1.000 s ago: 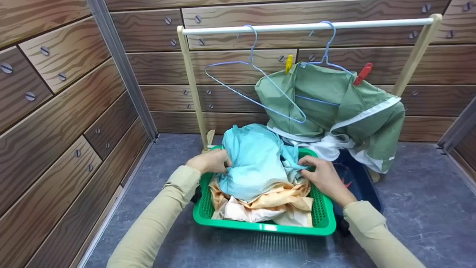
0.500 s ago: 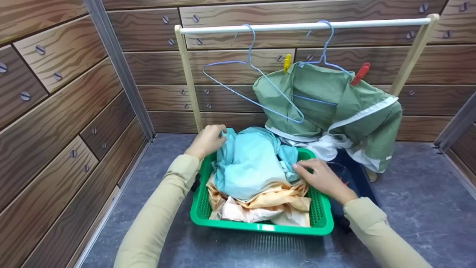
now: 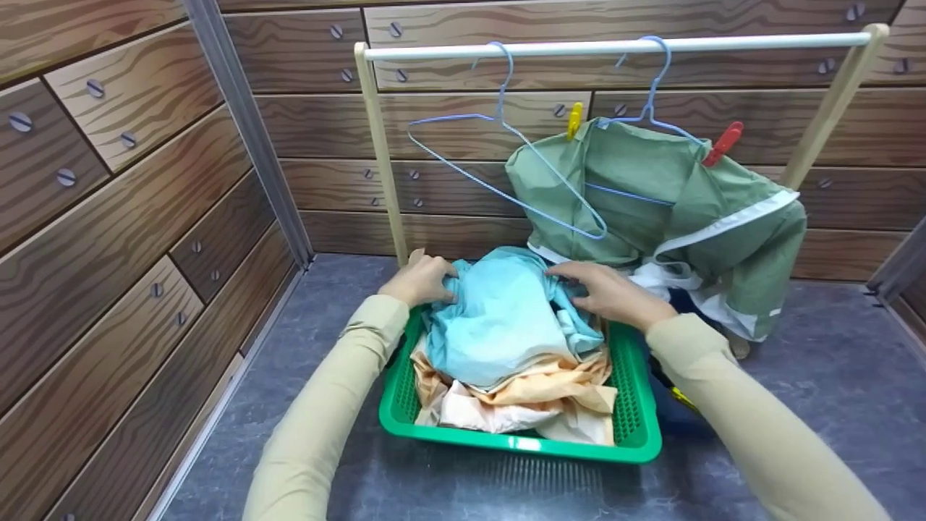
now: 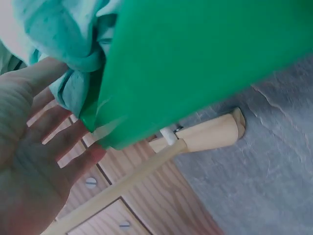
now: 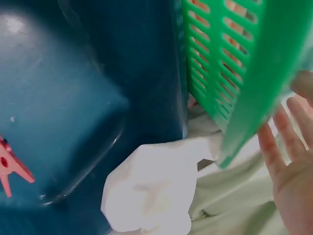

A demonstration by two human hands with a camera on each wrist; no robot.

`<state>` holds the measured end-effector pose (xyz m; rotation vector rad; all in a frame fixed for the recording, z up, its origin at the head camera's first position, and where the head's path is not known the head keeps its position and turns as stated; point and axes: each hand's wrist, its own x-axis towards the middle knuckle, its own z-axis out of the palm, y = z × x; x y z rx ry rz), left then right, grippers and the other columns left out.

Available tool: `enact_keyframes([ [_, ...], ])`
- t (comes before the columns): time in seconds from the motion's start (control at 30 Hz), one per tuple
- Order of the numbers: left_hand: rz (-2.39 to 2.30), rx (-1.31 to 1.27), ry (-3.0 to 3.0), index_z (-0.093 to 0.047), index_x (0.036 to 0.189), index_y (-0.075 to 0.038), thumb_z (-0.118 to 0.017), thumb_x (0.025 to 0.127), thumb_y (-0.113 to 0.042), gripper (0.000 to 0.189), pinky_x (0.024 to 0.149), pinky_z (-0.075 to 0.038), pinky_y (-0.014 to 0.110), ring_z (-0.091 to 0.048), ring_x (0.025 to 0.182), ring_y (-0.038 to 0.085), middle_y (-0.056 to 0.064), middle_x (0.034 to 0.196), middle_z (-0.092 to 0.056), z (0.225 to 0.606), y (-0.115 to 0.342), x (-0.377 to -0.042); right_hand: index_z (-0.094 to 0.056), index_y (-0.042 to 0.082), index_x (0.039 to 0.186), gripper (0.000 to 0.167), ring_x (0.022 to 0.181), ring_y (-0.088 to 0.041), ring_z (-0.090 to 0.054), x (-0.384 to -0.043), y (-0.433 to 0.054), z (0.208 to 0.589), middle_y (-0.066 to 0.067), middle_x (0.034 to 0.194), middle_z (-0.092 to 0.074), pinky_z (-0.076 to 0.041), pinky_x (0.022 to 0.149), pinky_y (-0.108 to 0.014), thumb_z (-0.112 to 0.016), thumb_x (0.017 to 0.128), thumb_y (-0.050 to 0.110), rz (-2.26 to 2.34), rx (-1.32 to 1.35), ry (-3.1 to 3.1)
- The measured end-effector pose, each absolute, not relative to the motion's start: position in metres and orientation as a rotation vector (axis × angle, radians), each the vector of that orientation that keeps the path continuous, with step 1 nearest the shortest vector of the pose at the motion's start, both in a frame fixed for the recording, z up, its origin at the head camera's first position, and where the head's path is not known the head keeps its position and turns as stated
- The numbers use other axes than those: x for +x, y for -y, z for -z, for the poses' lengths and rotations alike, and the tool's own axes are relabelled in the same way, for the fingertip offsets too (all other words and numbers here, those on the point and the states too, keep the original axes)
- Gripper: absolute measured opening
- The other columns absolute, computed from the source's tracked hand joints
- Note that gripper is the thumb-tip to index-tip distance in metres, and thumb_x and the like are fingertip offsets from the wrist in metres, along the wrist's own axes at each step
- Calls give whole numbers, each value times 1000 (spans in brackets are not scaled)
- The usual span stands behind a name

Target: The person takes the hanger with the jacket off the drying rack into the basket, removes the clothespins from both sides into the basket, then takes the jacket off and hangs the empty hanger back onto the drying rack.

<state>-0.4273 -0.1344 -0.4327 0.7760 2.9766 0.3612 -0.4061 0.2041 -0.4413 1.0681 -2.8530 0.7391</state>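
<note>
A light-blue garment (image 3: pixel 499 318) lies bunched on top of peach and cream cloth (image 3: pixel 550 394) inside a green plastic basket (image 3: pixel 521 443). At the back left corner, my left hand (image 3: pixel 421 280) is beside the blue cloth. Its fingers (image 4: pixel 51 132) are spread and fairly straight in the left wrist view, near the basket's corner. My right hand (image 3: pixel 611 293) reaches over the back right of the basket, fingertips at the blue garment. In the right wrist view its fingers (image 5: pixel 281 134) extend beside the basket rim, gripping nothing visible; some fingertips are hidden.
Behind the basket stands a drying rack with a white rail (image 3: pixel 615 47). A bare blue hanger (image 3: pixel 506 174) hangs there, beside a green garment (image 3: pixel 644 195) held by yellow and red clothespins. A dark blue tub (image 5: pixel 146 73) with a red clothespin (image 5: pixel 12 166) stands right of the basket.
My right hand has let go of a fold of the blue garment and moved toward the basket's back. My left hand has shifted from the garment's left side to the back left corner.
</note>
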Motion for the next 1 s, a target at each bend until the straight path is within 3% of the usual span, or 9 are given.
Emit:
enact_keyframes([
  [0.07,-300,838,-2993,-74,86,-12,-77,87,-20,9,112,-23,52,-60,74,20,4,72,-66,433,130,-428,-51,16,144,54,130,-32,-47,-411,-201,443,-9,143,-51,-37,104,-51,-65,93,3,-713,1073,2882],
  [0.13,-259,868,-3019,-61,67,-12,-75,88,-15,26,106,-31,53,-46,57,16,2,54,-49,434,126,-429,-55,15,141,51,121,-34,-54,-415,-199,445,-11,139,-54,-42,99,-51,-65,93,3,-710,1038,2910],
  [0.23,-248,858,-3057,-43,56,-15,-74,88,-11,45,97,-38,46,-30,52,14,-4,47,-31,435,124,-430,-62,9,132,41,110,-35,-59,-417,-195,446,-14,129,-61,-46,92,-50,-66,92,3,-697,987,2934],
  [0.33,-293,833,-3091,-37,53,-17,-73,88,-8,51,79,-40,34,-25,51,13,-5,50,-22,434,125,-430,-69,5,123,31,112,-34,-59,-416,-192,445,-15,121,-65,-47,93,-50,-67,92,5,-665,898,2942],
  [0.47,-380,838,-3133,-30,55,-17,-67,87,0,51,56,-25,29,-20,54,14,-4,57,-17,431,125,-429,-75,7,113,23,107,-33,-61,-412,-189,444,-12,112,-70,-48,91,-49,-69,91,9,-559,802,2871],
  [0.6,-410,839,-3151,-25,61,-17,-57,83,8,47,53,-17,28,-14,54,13,-4,61,-14,427,124,-429,-78,9,104,16,95,-32,-65,-408,-186,445,-10,101,-72,-51,84,-49,-70,90,9,-482,807,2752],
  [0.73,-449,846,-3159,-23,63,-17,-52,83,10,44,54,-16,29,-12,54,12,-4,61,-13,427,124,-429,-79,8,101,14,89,-32,-66,-406,-184,446,-11,98,-73,-52,78,-49,-69,90,8,-460,806,2694],
  [1.0,-652,747,-3184,-32,57,-17,-57,87,2,44,53,-20,29,-19,52,13,-4,57,-18,430,133,-431,-77,9,108,19,99,-30,-67,-400,-193,449,-12,107,-72,-52,83,-47,-65,94,10,-766,664,2674],
])
